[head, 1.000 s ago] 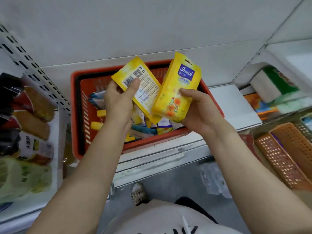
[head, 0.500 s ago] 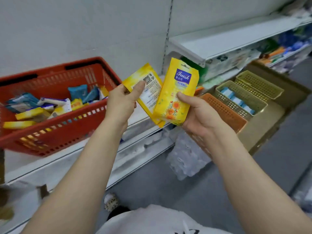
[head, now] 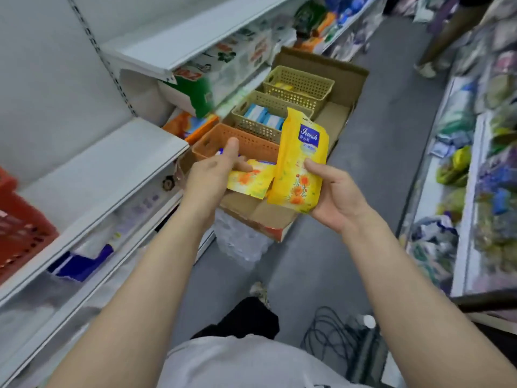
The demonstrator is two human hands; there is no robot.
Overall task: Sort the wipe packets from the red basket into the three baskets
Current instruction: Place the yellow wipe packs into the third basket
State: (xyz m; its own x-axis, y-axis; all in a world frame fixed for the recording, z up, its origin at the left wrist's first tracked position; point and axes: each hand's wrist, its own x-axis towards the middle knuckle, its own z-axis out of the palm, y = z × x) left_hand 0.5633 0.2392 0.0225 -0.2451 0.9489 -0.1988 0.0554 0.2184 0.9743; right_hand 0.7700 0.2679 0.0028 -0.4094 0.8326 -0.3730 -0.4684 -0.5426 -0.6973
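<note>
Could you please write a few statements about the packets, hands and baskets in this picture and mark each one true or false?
1. Each hand holds a yellow packet: left hand, right hand. True.
2. The middle basket holds blue-and-white packets. True.
3. The orange basket is farthest from the person. False; it is nearest.
4. The right hand's packet shows its barcode side. False; its flowered front shows.
5. The three baskets sit in a cardboard box. True.

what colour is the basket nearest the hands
Orange basket, seen in the head view.
</note>
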